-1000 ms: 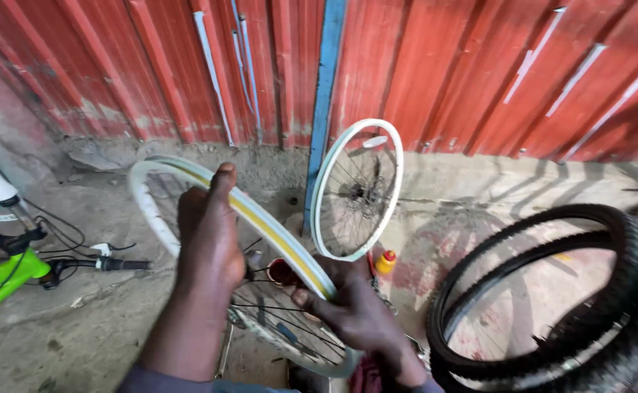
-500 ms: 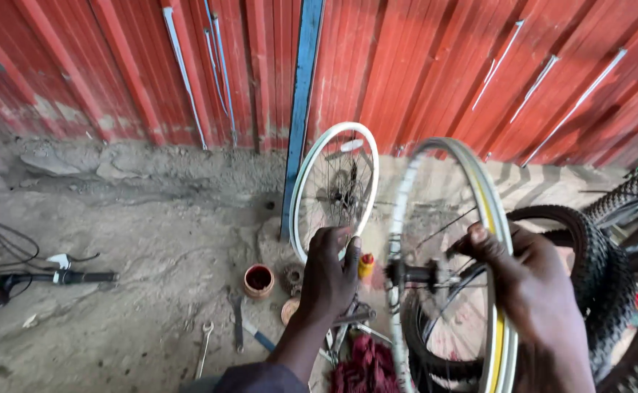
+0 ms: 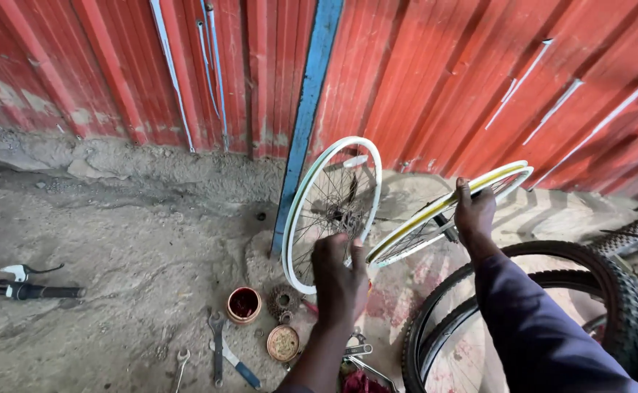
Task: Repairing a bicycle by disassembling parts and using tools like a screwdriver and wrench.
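Head view, looking down at a dirt floor [image 3: 115, 240] in front of a red corrugated metal wall [image 3: 421, 80] with a blue post [image 3: 306, 116] standing against it. The right hand [image 3: 474, 211], reached out far and to the right, has its fingers closed around the rim of a yellow-edged bicycle wheel [image 3: 446, 211] held off the floor and tilted nearly flat, one end of it coming toward the left hand [image 3: 341, 280]. The left hand is raised in the middle, back toward the camera, fingers curled; it is at the near end of that rim, but I cannot tell whether it grips it. Just behind it a white spoked wheel [image 3: 333, 207] stands upright, leaning against the blue post. On the floor near the left hand lie a small red pot [image 3: 244, 304], a toothed sprocket cluster [image 3: 284, 298], a round tin lid [image 3: 283, 343], and wrenches [image 3: 218, 342]. At the near right two black tyres [image 3: 610, 291] overlap. At the far left edge a black handlebar grip [image 3: 42, 292] lies on the ground.
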